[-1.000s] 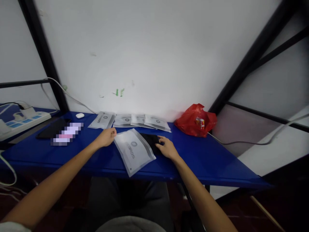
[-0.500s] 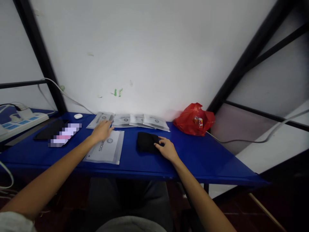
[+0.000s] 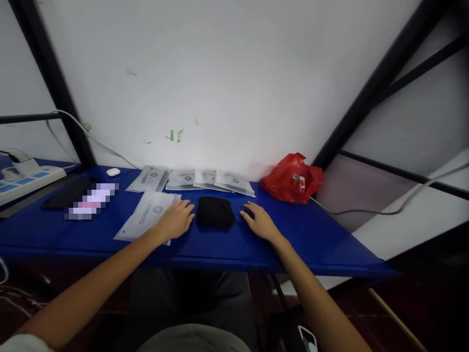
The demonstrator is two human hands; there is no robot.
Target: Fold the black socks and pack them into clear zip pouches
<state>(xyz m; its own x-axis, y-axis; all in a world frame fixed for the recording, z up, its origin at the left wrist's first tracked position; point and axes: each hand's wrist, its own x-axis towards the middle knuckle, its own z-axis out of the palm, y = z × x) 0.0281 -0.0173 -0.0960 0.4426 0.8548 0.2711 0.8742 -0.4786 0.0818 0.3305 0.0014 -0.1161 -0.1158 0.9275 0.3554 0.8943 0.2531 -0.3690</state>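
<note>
A folded black cloth bundle (image 3: 215, 212) lies on the blue table between my two hands, touched by neither. My left hand (image 3: 176, 218) rests over the right part of a frosted zip bag (image 3: 146, 215) with dark lettering, its fingers apart and pointing at the cloth. On the cloth's other side, my right hand (image 3: 258, 220) is palm down with spread fingers and holds nothing. A similar flat bag (image 3: 149, 179) lies behind the near one.
Filled frosted bags (image 3: 234, 182) overlap in a row along the wall. A red plastic bag (image 3: 293, 181) sits at the back right. Left are a phone (image 3: 91, 201), a dark tablet (image 3: 68, 193), a white case (image 3: 113, 172) and a power strip (image 3: 36, 182). The table's front edge (image 3: 220, 264) is near.
My left hand has moved right and nearer, from the far bag to beside the cloth. My right hand has come away from the cloth. The view has shifted slightly.
</note>
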